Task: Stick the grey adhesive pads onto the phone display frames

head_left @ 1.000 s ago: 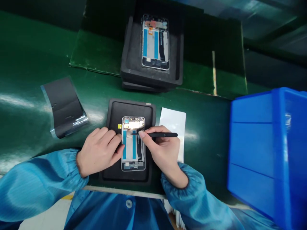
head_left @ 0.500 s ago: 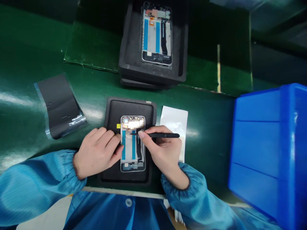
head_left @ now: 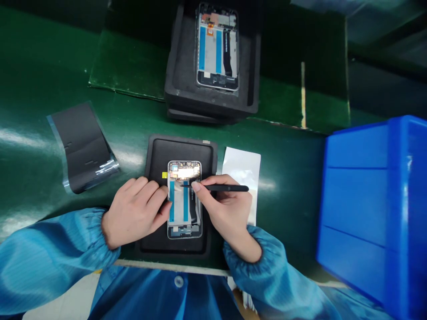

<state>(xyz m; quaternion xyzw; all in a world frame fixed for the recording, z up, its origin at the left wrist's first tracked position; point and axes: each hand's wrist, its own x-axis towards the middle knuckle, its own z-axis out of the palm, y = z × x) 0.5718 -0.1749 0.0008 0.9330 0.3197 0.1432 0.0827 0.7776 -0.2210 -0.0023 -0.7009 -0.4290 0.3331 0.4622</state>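
Observation:
An open phone frame (head_left: 184,200) with two blue strips lies in a black foam tray (head_left: 156,155) in front of me. My left hand (head_left: 138,209) rests on the tray with fingers curled, its thumb pressing the frame's left edge. My right hand (head_left: 227,209) pinches black tweezers (head_left: 220,188) held level, their tip touching the frame's upper middle just below its gold circuit area. A small yellow tab (head_left: 164,175) sticks out at the frame's upper left.
A second phone frame (head_left: 217,46) lies on a stack of black foam trays (head_left: 180,89) at the back. A dark film sheet (head_left: 82,146) lies at left, a white sheet (head_left: 242,166) beside the near tray, a blue bin (head_left: 370,200) at right.
The view shifted slightly upward a second ago. Both hands and the tweezers have stayed almost still since then.

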